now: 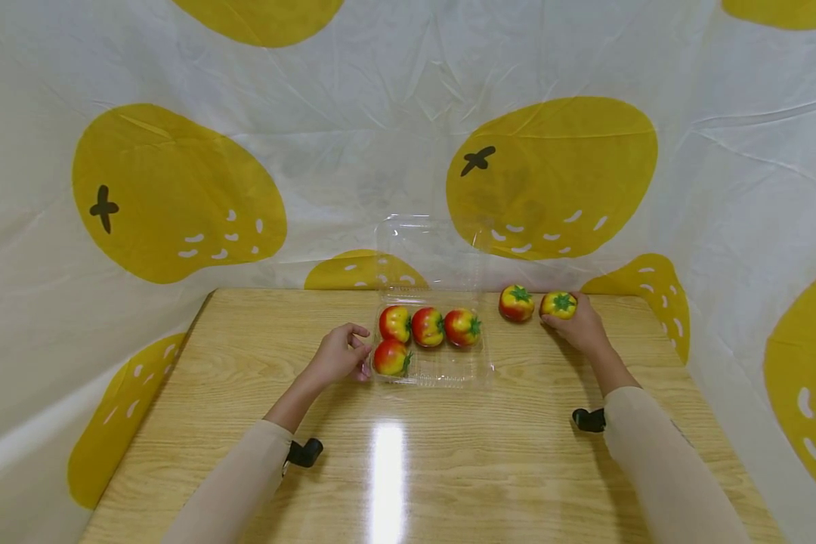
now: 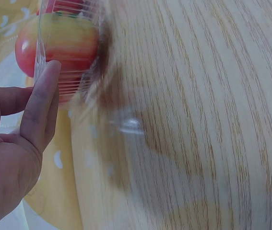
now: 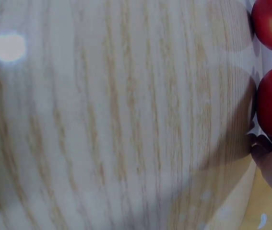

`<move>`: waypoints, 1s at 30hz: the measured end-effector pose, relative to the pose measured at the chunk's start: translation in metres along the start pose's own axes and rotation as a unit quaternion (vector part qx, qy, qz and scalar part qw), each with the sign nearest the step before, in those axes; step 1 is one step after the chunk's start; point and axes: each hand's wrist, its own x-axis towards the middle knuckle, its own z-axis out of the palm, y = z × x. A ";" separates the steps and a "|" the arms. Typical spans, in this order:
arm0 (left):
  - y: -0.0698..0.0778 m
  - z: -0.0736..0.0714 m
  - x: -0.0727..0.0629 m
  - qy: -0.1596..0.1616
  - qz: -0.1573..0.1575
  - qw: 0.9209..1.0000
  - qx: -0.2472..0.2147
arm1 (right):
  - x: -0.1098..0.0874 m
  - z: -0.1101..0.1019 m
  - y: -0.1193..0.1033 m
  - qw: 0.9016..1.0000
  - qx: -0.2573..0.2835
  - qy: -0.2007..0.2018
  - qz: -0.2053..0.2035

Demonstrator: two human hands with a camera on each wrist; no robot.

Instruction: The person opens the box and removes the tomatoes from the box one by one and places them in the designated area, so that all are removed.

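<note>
- White cloth with yellow fruit prints [image 1: 367, 151]: rises beyond both hands and along the sides; runs out of frame.
- Wood-grain table [image 1: 449, 453]: under both hands; near edge cut off, glare patch between the forearms.
- Pale sleeves, left [image 1: 231, 483] and right [image 1: 666, 461]: behind the hands, cut off at the bottom of the head view.
- Clear container [image 1: 487, 363]: just right of the left hand, well left of the right. Lid [image 1: 428, 249] raised at the back; its outline hard to make out against the cloth.
- Left hand [image 1: 340, 355]: fingers loosely extended, fingertips at the container's near wall; whether they press it, cannot tell.
- Right hand [image 1: 582, 325]: thumb and fingers around the held fruit [image 1: 559, 305], green leaf up. Right wrist view cuts off both; clearance from table, cannot tell.
- Loose fruit [image 1: 516, 303]: just left of the right-hand grip, between it and the container.
- Four boxed fruits [image 1: 428, 327]: right of the left hand, behind the container's wall; three in the back row, one in front at the left. Ribbed plastic blurs the nearest in the left wrist view.
</note>
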 end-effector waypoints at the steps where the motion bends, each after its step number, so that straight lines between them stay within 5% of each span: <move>1: 0.000 0.000 0.000 0.000 0.000 1.000 0.000 | 0.000 0.000 0.000 1.000 0.000 0.000 0.000; 30: 0.003 -0.001 -0.001 -0.002 0.001 1.000 0.002 | -0.001 -0.007 0.002 1.000 -0.003 -0.021 0.004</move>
